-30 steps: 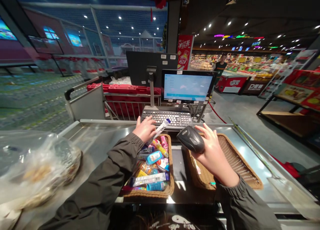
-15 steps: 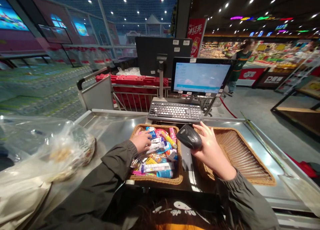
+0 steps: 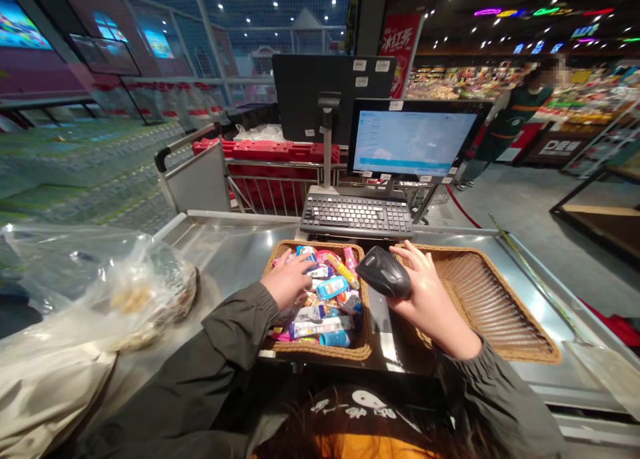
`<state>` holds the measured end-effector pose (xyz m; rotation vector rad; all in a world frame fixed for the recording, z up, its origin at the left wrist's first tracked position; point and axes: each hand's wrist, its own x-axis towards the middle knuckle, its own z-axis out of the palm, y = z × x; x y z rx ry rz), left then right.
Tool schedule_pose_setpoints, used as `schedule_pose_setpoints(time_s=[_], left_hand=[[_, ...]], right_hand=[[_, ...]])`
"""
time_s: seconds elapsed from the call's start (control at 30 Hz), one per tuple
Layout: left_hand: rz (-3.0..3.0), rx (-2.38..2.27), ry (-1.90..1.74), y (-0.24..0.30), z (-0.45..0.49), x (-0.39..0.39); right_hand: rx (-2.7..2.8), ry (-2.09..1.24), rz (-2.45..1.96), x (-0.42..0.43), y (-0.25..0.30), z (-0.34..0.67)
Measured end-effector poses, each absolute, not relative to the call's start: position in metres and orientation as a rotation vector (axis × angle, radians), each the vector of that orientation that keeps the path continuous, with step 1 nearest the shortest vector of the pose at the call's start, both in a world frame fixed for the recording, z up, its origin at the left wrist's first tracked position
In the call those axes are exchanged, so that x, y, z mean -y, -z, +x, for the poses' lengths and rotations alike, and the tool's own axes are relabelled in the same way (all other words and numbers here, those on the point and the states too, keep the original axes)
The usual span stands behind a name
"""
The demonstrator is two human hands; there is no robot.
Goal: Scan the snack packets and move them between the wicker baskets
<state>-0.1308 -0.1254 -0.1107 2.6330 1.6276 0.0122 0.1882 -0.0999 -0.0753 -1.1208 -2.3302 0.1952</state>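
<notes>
In the head view, my left hand [image 3: 287,279] reaches over the left wicker basket [image 3: 367,312], with its fingers apart on top of the small packets. The basket is filled with colourful small packages, among them a blue packet [image 3: 331,288], a yellow tube-like piece [image 3: 344,271] and a long white packet [image 3: 323,326]. My right hand [image 3: 425,299] is closed round a black handheld barcode scanner [image 3: 384,272], held between the two baskets with its head towards the left one. The right wicker basket [image 3: 493,299] lies partly behind my right hand and wrist.
Beyond the baskets stand a keyboard [image 3: 357,214], a lit monitor [image 3: 415,139] and a second screen's back [image 3: 305,99]. Clear plastic bags [image 3: 135,279] and beige cloth [image 3: 55,392] lie left on the metal counter [image 3: 220,246]. A person in a green apron [image 3: 520,116] is at the back right.
My left hand has shifted slightly over the packets, and the blue packet now shows more fully. The scanner stays in my right hand. The person at the back has moved right.
</notes>
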Motion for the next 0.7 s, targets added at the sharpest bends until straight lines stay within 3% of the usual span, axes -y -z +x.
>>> schedule_pose_setpoints(time_s=[0.37, 0.7], left_hand=[[2.881, -1.139, -0.262, 0.098, -0.022, 0.063], [3.023, -1.038, -0.056, 0.139, 0.115, -0.025]], right_hand=[[1.947, 0.144, -1.401, 0.098, 0.063, 0.298], [1.786, 0.224, -1.538, 0.106, 0.076, 0.369]])
